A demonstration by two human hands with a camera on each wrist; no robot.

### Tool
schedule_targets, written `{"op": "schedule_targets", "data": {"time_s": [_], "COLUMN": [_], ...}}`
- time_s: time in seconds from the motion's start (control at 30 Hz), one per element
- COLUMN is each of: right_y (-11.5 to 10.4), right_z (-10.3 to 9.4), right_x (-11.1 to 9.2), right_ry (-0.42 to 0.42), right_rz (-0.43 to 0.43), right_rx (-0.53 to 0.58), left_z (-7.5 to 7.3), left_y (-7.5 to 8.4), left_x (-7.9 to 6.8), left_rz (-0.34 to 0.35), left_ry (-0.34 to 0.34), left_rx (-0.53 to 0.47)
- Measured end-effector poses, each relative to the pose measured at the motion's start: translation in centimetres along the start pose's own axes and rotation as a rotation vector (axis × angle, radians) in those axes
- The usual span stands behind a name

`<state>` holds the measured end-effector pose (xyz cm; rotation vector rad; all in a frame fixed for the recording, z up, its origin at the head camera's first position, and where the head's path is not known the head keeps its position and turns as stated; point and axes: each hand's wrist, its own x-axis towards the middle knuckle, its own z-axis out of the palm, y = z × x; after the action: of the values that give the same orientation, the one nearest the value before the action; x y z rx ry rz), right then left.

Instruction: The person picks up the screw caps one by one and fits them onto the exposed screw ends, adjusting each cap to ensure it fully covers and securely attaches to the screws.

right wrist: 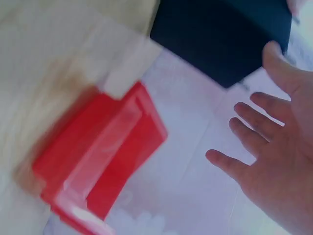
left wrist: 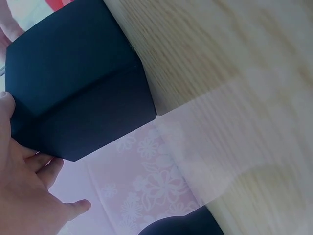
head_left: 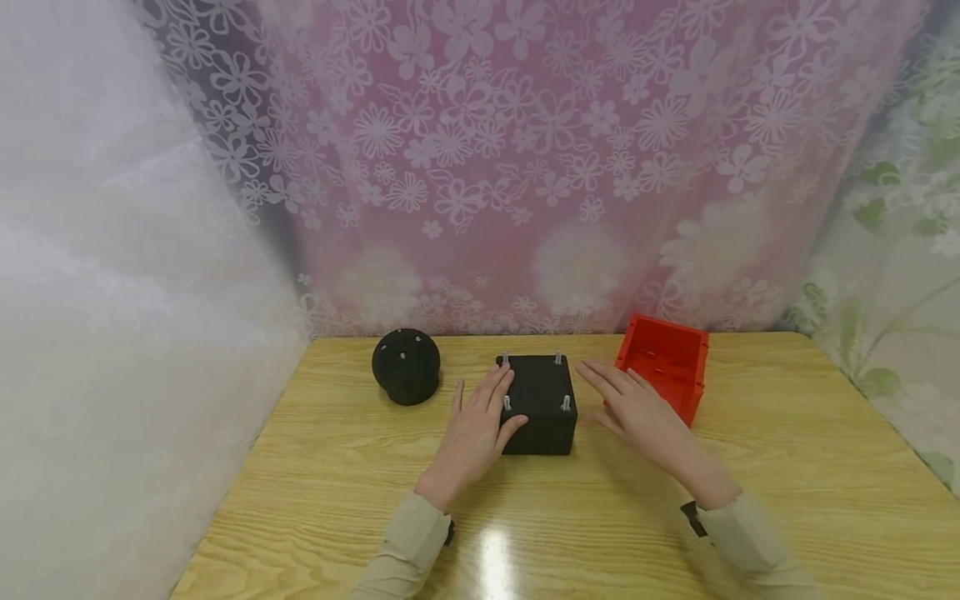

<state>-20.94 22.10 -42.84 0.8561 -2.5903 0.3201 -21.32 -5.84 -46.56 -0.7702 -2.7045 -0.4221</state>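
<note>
A black box (head_left: 536, 429) stands on the table with a short metal post at each top corner. My left hand (head_left: 472, 429) rests against the box's left side, fingers extended along the top edge and thumb at the front. In the left wrist view, the left hand (left wrist: 29, 191) touches the dark box (left wrist: 83, 83) at a corner, little finger spread away. To the right of the box is my right hand (head_left: 645, 421), fingers straight, holding nothing. The right wrist view has this hand (right wrist: 279, 152) with spread fingers near the box (right wrist: 225, 39); whether the thumb touches it, I cannot tell.
An open red bin (head_left: 667, 362) lies tilted behind the right hand, its inside facing forward. A black rounded object (head_left: 406, 367) with small studs on top stands at the back left. A pink flowered curtain (head_left: 555, 167) hangs behind the wooden table (head_left: 352, 483).
</note>
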Motion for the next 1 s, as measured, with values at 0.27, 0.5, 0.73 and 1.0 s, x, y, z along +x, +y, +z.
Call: {"op": "schedule_targets", "data": {"time_s": [0.27,0.5,0.73,1.0], "right_y": [5.1,9.8,12.9,15.4], "right_z": [-2.4,-2.9,-1.9,-0.7], "right_x": [1.3,2.3,2.9,3.4], "right_ry": [0.015,-0.131,-0.26,-0.373], "right_rz": [0.144,0.245,0.296,0.311], "right_rx": [-0.052,-0.061,0.006,0.039], "left_z": [-0.1,0.1,0.1,0.2], "left_y": [-0.1,-0.2,-0.1,0.1], "left_x": [0.1,0.1,0.0,-0.1], "left_rz": [-0.009,-0.001,-0.004,0.001], "left_ry": [-0.001,0.013,0.011,0.006], "left_rx": [-0.02,-0.018,-0.019,-0.016]}}
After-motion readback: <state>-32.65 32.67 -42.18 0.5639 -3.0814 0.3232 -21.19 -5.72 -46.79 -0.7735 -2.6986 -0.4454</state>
